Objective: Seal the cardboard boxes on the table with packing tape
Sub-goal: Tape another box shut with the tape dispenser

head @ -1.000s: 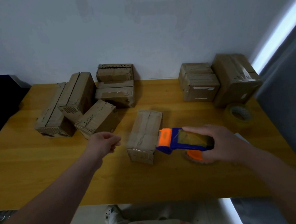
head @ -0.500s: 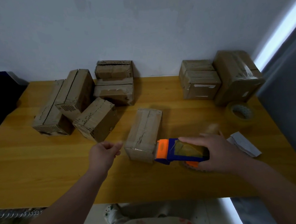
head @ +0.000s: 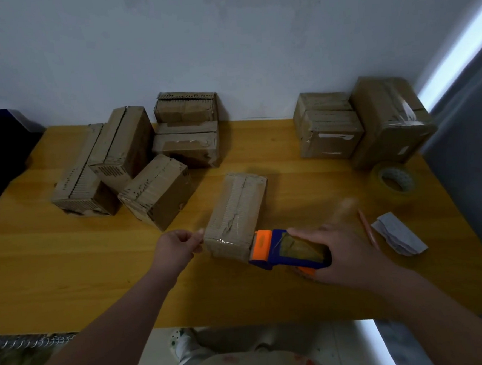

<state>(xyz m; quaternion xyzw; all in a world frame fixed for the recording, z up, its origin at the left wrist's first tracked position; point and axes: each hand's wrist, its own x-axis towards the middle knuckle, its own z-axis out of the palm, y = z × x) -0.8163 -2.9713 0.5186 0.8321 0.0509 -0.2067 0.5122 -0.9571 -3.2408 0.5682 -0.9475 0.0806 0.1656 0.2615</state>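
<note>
Left hand (head: 178, 246), curled, has neared the creased, tape-glossed box (head: 236, 214); right hand (head: 350, 254) grips dispenser (head: 284, 249).

- Dim, bluish overall; the one bright source is a strip of daylight (head: 453, 50) at the upper right.
- Faint soft shadows beside the boxes (head: 236, 211) on the surface (head: 69, 279).
- Fisheye bending at the edges; motion smear above the right hand (head: 350, 251).

1 head view, facing forward and down, close above table (head: 69, 279)
</note>
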